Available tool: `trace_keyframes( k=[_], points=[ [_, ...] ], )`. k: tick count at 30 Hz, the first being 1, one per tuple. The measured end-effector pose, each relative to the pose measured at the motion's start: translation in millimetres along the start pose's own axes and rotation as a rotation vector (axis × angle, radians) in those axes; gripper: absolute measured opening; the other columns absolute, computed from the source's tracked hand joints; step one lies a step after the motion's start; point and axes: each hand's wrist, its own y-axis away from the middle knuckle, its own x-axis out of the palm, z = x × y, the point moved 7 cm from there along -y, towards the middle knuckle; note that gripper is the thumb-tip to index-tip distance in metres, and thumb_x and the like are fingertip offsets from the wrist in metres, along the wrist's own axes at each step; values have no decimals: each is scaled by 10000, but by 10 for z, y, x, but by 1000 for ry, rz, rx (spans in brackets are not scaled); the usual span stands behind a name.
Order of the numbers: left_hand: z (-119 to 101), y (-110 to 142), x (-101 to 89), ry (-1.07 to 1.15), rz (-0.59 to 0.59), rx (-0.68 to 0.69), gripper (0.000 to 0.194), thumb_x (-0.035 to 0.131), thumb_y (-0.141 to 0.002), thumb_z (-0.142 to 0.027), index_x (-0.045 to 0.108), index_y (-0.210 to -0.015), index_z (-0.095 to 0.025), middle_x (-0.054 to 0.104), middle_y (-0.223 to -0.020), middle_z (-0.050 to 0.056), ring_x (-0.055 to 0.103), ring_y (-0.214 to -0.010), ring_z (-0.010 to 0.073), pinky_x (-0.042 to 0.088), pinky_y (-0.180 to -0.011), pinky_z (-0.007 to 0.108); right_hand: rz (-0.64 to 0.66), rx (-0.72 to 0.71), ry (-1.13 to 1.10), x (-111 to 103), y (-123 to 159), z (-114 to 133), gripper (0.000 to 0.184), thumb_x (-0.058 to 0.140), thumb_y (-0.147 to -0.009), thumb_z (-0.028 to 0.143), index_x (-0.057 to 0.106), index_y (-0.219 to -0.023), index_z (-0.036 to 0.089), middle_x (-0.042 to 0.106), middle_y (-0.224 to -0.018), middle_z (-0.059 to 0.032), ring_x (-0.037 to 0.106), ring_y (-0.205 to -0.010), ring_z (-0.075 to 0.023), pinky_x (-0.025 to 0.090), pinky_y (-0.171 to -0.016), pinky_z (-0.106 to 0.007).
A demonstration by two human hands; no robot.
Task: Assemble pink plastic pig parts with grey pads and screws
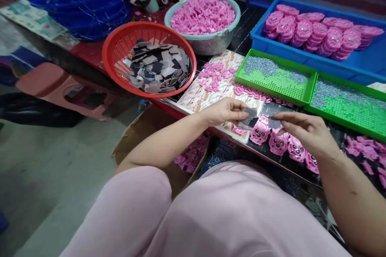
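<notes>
My left hand (226, 111) is closed on a few thin grey foam pieces (249, 117), pinched between thumb and fingers above the front of the table. Just to the right, my right hand (306, 130) pinches a single dark grey square piece (274, 122) between thumb and forefinger. A small gap separates the pieces in the two hands. Below them, a row of pink plastic casings (278, 143) lies along the table's front edge, partly hidden by my right hand. More grey and black pieces fill a red basket (109, 57) on the left.
A pale basin (208, 44) heaped with small pink parts stands behind the red basket. Two green trays (301, 100) hold small metal bits, likely screws. A blue bin (256, 34) contains stacked pink casings. Loose pink parts (216, 73) lie mid-table; a pink stool (45, 80) stands left.
</notes>
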Motion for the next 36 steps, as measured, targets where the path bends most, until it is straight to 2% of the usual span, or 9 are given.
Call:
trace_keyframes(
  k=[5, 11, 17, 20, 25, 28, 30, 33, 36],
  points=[
    [21, 199, -292, -112, -173, 53, 477, 896, -585, -335, 697, -941, -88, 708, -735, 28, 635, -586, 83, 489, -542, 169, 68, 52, -73, 162, -154, -39, 417, 741, -731, 420, 679, -1077, 195, 710, -717, -27, 638, -568, -123, 530, -547, -233],
    [200, 434, -509, -178, -318, 35, 428, 839, -655, -279, 677, -998, -82, 715, -782, 39, 630, -642, 82, 478, -594, 175, 172, -61, 204, 583, -481, 91, 220, 674, -774, 401, 757, -833, 205, 744, -806, -45, 669, -714, -161, 514, -661, -286],
    [280, 525, -556, -172, -316, 11, 458, 813, -674, -282, 665, -1061, -89, 701, -798, 32, 605, -616, 74, 462, -548, 171, 316, 20, 279, 878, -620, 55, 158, 712, -748, 342, 743, -807, 199, 728, -719, -4, 634, -614, -120, 450, -585, -243],
    [307, 502, -535, -170, -300, 11, 455, 801, -689, -261, 658, -1085, -88, 690, -774, 25, 595, -597, 73, 466, -560, 185, 306, 2, 282, 903, -629, 30, 163, 706, -751, 346, 741, -777, 189, 719, -702, -15, 632, -621, -128, 450, -583, -246],
    [275, 415, -402, -182, -260, 15, 331, 779, -708, -207, 675, -998, -88, 686, -755, 17, 599, -614, 68, 449, -580, 175, 58, -259, 380, 726, -523, 281, 248, 693, -791, 420, 753, -911, 212, 708, -813, -47, 597, -627, -126, 449, -593, -263],
    [210, 340, -230, -189, -187, 9, 258, 772, -711, -207, 679, -921, -89, 670, -717, -2, 586, -592, 61, 439, -549, 156, 102, -395, 311, 700, -371, 460, 347, 676, -812, 468, 714, -1033, 204, 709, -942, -63, 622, -700, -131, 456, -585, -246],
    [183, 281, -102, -208, -139, -6, 258, 773, -724, -262, 679, -891, -89, 643, -667, -16, 567, -552, 60, 438, -509, 155, 158, -451, 325, 694, -285, 521, 374, 694, -794, 483, 706, -1035, 197, 704, -888, -53, 616, -677, -125, 447, -566, -235],
    [192, 188, 63, -205, -96, -21, 316, 763, -748, -356, 687, -911, -96, 631, -667, -19, 560, -529, 55, 473, -500, 161, 156, -417, 352, 598, -229, 473, 353, 683, -801, 489, 709, -988, 190, 688, -776, -36, 574, -581, -102, 430, -531, -229],
    [243, 117, 146, -181, -104, -18, 342, 752, -763, -359, 691, -983, -103, 659, -742, -4, 570, -535, 48, 509, -521, 170, 69, -288, 269, 390, -199, 317, 359, 715, -761, 500, 693, -920, 180, 691, -782, -38, 561, -557, -97, 428, -501, -229]
  ],
)
